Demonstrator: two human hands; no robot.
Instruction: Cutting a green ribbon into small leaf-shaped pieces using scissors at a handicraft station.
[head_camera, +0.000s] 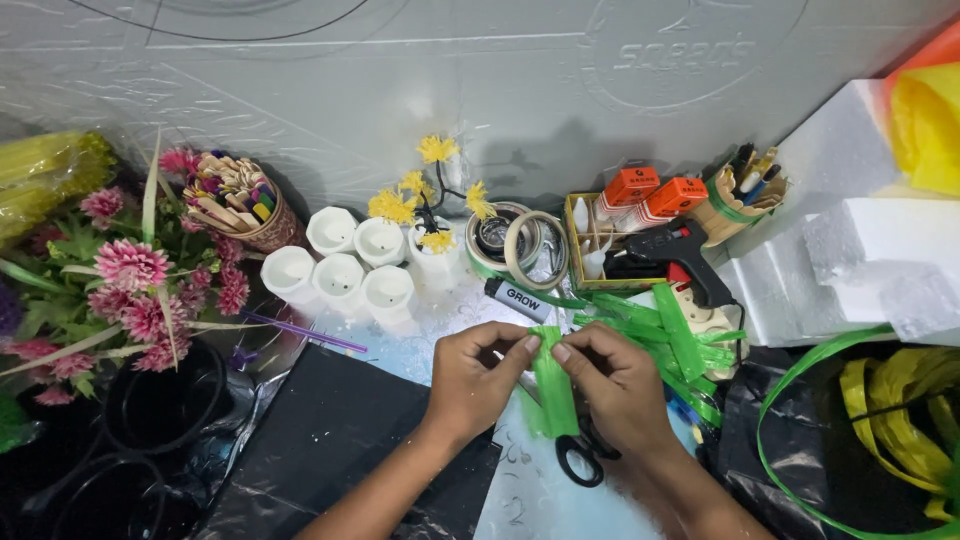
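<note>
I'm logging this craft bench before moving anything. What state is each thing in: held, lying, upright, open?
Green ribbon strip: pinched between left hand and right hand, hanging down.
Scissors: lying on the table, partly under the right hand.
White cups: upright, clustered.
Yellow flower sprig: standing in one cup.
Glue gun: resting, unheld.
Tape rolls: lying flat.
Stick holder: upright, full.

The work surface (440, 330) is a pale sheet, w/ a black sheet (330, 440) over its near-left part. Far-middle: white cups (340, 270) in a cluster, small yellow flower stem (430, 200) beside them, tape rolls (515, 245) to the right. Far-left: pink flowers (130, 290) and a basket of sticks (240, 205). Right of middle: black glue gun (675, 255), a box (600, 240) w/ orange packs, green strips (670, 335). Right edge: white foam blocks (860, 250). Near-middle: scissors (580, 455). Near-right corner: green and yellow ribbon (890, 420).
</note>
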